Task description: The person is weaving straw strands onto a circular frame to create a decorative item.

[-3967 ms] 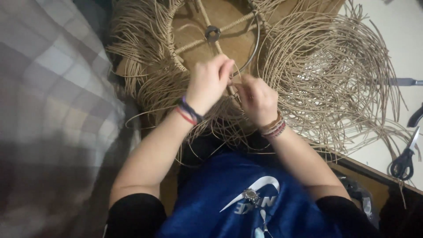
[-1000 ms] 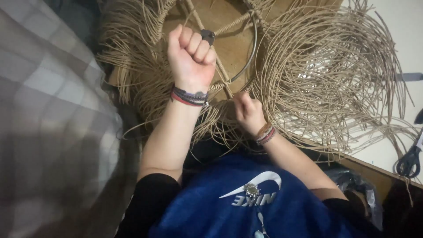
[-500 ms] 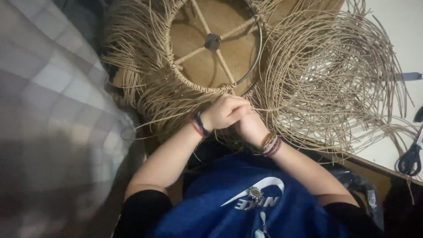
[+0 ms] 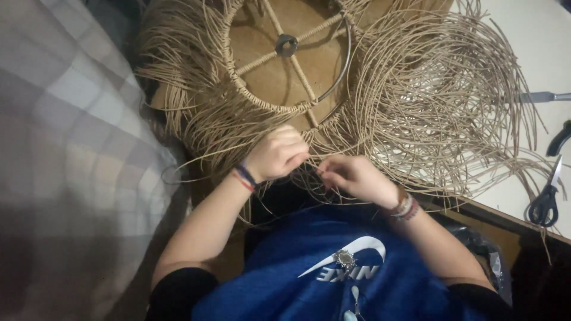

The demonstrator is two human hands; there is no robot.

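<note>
A grey and white checked fabric (image 4: 65,137) fills the left side of the view. Beside it, on a brown wooden surface (image 4: 285,77), lies a large round wire frame wrapped in tan cord (image 4: 285,71), with spokes meeting at a small dark metal hub (image 4: 286,44). A thick fringe of loose tan cord strands (image 4: 440,101) fans out from the ring on all sides and spills to the right over a white tabletop (image 4: 535,53).

The person, in a blue top (image 4: 333,279), works at the near edge of the ring. The left hand (image 4: 276,153), with dark and red bracelets at the wrist, is clenched around a few strands of the fringe just below the wrapped rim. The right hand (image 4: 357,177), wearing beaded bracelets, sits just beside it, its fingertips pinching a thin tan strand (image 4: 315,169) that runs between the two hands. The hands are close but not touching.

At the right edge of the tabletop lie black-handled scissors (image 4: 544,199); above them are a dark curved handle (image 4: 560,138) and a slim metal tool (image 4: 544,96), both only partly in view.
</note>
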